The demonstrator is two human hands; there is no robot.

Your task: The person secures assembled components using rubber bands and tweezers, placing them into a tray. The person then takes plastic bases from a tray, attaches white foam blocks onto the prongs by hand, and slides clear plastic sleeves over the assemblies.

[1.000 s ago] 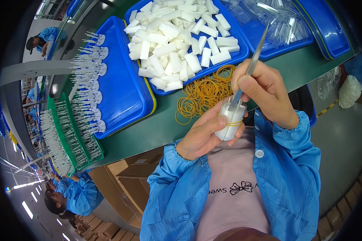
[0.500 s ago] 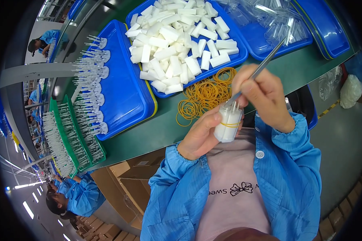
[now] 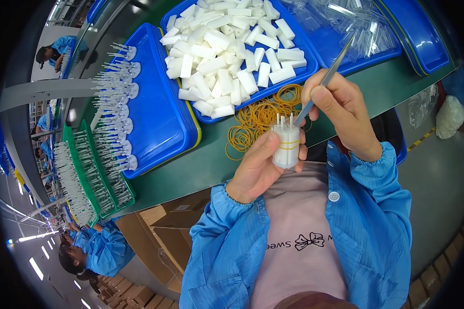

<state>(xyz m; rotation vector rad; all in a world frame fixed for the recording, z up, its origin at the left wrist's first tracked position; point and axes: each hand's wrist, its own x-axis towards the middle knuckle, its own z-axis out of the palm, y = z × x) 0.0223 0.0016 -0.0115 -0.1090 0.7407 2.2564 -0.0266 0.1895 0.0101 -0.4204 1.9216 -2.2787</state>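
My left hand (image 3: 255,170) is closed around a small white block assembly (image 3: 286,147) with a clear casing. An amber rubber band is wrapped about its middle, and several thin white pins stick up from its top. In my right hand (image 3: 343,110) is a pair of metal tweezers (image 3: 331,74), held slantwise between thumb and fingers. The lower tip of the tweezers is at the top edge of the assembly; whether it touches is hard to tell. Just beyond the hands lies a pile of amber rubber bands (image 3: 258,121) on the green table (image 3: 191,177).
A blue tray (image 3: 307,77) heaped with white foam blocks (image 3: 216,67) stands ahead. Clear plastic pieces (image 3: 368,36) fill another tray at right. Leftward are an empty-looking blue tray (image 3: 157,113), pinned white parts (image 3: 123,113) and green racks (image 3: 82,175). Co-workers (image 3: 100,247) sit at far left.
The assembly has turned more upright and shifted slightly left, showing its pins more clearly. My right hand has tilted the tweezers steeper, their lower tip now at the assembly's right side.
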